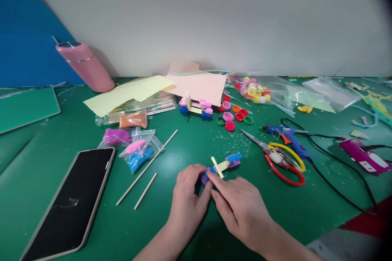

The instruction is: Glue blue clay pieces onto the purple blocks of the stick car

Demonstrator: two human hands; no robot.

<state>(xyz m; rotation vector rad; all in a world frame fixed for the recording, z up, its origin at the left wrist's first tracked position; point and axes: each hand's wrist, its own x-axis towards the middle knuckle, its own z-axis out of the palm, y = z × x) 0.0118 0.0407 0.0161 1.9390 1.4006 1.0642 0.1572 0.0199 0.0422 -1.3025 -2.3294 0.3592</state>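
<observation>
Close in front of me is a small toy car (pixel 226 165) made of pale wooden sticks, with purple wheels and blue clay on its ends. My left hand (pixel 189 195) grips its near left end between thumb and fingers. The index finger of my right hand (pixel 240 204) presses on the blue clay at that same end, its other fingers curled. Both hands partly hide this end. Farther back stands a second toy car (pixel 196 108) with blue and pink parts. Several coloured bottle caps (pixel 228 117) lie to its right.
Scissors (pixel 281 159) and a blue glue gun (pixel 288 138) with a black cable lie to the right. To the left are a phone (pixel 72 204), wooden sticks (pixel 147 167) and bagged clay (pixel 139 153). A pink bottle (pixel 87 67) leans on the wall.
</observation>
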